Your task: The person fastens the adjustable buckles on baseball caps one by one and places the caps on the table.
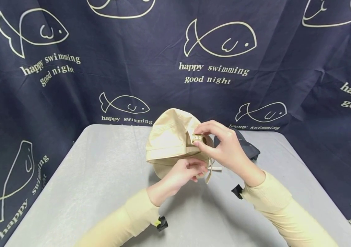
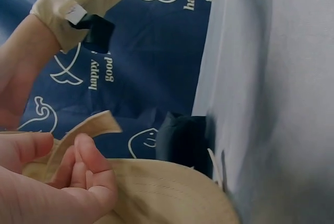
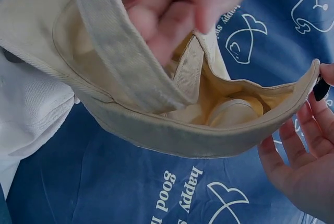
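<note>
A beige cap (image 1: 166,137) is held up above the table, its inside lining (image 3: 229,93) facing the right wrist view. My right hand (image 1: 224,144) pinches its edge between thumb and fingers, beside a small gold-coloured tag (image 1: 197,138). Below it, my left hand (image 1: 187,169) is close to the cap, with loosely curled fingers. In the left wrist view a narrow beige strap (image 2: 96,125) rises behind those fingers, its end free. A band (image 3: 120,51) crosses in front of the left fingers in the right wrist view; whether they grip it is unclear.
A dark cap-like item (image 1: 249,147) lies on the grey table (image 1: 101,178) behind my right hand. Dark blue curtains (image 1: 150,61) printed with fish stand behind and beside the table. Black straps (image 1: 162,223) hang at both sleeve cuffs.
</note>
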A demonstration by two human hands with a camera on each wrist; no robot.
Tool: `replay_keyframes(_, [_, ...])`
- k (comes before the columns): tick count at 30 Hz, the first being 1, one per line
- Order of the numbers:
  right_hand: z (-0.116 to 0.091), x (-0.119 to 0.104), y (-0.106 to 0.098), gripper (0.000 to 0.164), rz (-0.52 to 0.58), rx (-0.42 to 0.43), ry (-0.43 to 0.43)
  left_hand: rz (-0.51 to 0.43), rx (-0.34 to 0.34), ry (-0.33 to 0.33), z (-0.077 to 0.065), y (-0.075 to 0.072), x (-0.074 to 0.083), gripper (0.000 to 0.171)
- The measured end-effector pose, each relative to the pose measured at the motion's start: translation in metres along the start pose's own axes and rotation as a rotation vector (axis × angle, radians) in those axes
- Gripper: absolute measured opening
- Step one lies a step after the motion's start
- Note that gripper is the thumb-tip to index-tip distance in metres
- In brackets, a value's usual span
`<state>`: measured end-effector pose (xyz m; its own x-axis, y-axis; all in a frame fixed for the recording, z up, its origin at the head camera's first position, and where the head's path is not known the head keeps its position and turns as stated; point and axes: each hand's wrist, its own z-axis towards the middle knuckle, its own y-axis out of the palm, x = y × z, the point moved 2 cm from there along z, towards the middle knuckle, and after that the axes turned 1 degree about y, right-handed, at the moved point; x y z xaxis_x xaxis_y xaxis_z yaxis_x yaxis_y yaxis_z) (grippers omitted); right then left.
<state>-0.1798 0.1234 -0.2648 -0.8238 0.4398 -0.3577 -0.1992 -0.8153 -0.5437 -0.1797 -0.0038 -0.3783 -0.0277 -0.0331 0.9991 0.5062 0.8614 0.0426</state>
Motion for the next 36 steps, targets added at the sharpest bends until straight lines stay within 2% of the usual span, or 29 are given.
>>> replay_keyframes(5, [0.000, 0.001, 0.001, 0.021, -0.003, -0.001, -0.007, 0.008, 0.001, -0.033, 0.006, 0.004, -0.007, 0.025])
replay_keyframes(9, [0.001, -0.003, 0.001, 0.021, -0.010, 0.001, -0.011, 0.017, -0.045, -0.043, 0.010, 0.008, -0.012, 0.022])
replay_keyframes(14, [0.007, -0.022, -0.003, 0.021, -0.003, 0.004, -0.012, 0.009, -0.114, -0.040, 0.012, 0.010, -0.013, 0.022])
replay_keyframes(18, [0.010, -0.033, -0.006, 0.021, -0.006, 0.005, -0.006, -0.019, -0.131, -0.044, 0.013, 0.011, -0.013, 0.022])
replay_keyframes(29, [0.010, -0.033, -0.008, 0.022, -0.002, 0.010, -0.006, -0.061, -0.072, -0.097, 0.009, 0.008, -0.020, 0.021])
replay_keyframes(36, [0.008, -0.030, -0.009, 0.023, -0.004, 0.022, 0.007, -0.067, -0.061, -0.077, -0.001, 0.005, -0.014, 0.021])
